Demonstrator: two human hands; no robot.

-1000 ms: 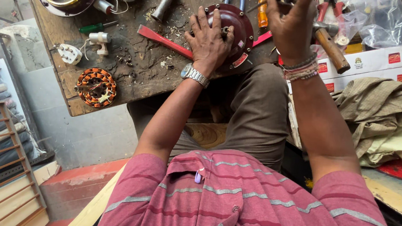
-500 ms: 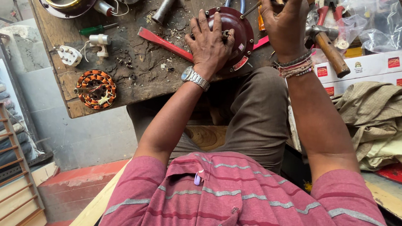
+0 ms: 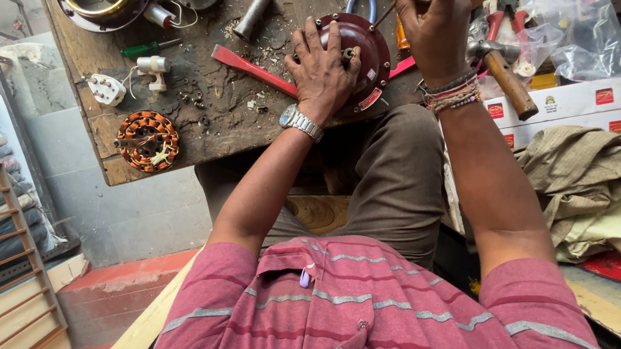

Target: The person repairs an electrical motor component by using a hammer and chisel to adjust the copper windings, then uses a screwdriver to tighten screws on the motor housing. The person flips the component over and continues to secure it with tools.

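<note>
You are working a tool into the dark red motor housing at the near edge of the wooden bench.

Your left hand lies flat on the housing, fingers spread, pinning it down. Your right hand is closed round a tool handle, its thin shaft angled at the hub; judging by this, the next move needs steady downward pressure and a firm brace.

Just right of the right hand lie stacked white cardboard boxes with small red labels, clear plastic bags above them.
</note>
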